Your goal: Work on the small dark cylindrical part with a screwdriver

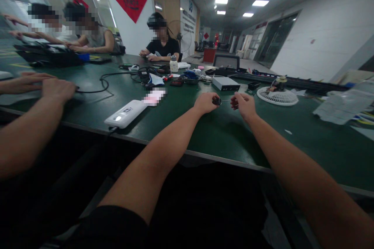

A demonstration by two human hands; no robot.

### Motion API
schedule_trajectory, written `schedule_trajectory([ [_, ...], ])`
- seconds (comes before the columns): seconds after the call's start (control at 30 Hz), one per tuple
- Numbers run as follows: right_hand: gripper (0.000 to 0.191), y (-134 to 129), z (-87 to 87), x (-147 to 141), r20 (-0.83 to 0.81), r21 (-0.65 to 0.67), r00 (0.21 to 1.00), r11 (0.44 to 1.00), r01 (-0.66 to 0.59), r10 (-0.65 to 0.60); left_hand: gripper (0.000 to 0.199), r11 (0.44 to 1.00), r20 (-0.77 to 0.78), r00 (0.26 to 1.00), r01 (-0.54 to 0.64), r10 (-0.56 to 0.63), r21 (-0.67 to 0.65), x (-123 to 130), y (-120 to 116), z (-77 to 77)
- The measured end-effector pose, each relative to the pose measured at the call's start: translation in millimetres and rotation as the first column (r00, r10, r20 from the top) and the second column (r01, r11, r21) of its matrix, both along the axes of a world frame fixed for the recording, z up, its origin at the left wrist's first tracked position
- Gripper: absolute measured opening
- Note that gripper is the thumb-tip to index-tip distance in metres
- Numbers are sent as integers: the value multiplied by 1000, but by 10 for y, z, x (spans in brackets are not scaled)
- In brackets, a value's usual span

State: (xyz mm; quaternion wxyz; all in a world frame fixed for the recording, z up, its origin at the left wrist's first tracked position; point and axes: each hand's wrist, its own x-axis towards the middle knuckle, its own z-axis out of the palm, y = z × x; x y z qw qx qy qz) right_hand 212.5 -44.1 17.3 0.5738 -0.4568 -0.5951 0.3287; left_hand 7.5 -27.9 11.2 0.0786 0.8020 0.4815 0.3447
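Observation:
My left hand (pixel 206 103) is closed around a small dark object (pixel 216 100) above the green table (pixel 216 136). A thin metallic shaft (pixel 226 101) stretches from that object towards my right hand (pixel 244 105). The fingers of my right hand are bent and pressed together at the shaft's far end; whatever they hold there is too small to make out. Behind my hands lies a grey box (pixel 225 83), and to the right a round white grille (pixel 277 95) rests on the table.
A white power bank (pixel 126 114) with a cable lies left of my forearms. A co-worker's hands (pixel 55 87) are at the far left. Cables, a white bottle (pixel 173 64) and small parts crowd the table's middle. Plastic bags (pixel 344 101) lie at right. Other people sit opposite.

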Motion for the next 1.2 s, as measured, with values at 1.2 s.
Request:
schedule_trajectory([
  [1.2,35,8,-2,-1,-100,-90,994,995,-42,33,36,1000,11,1000,-12,12,1,-15,21,-13],
])
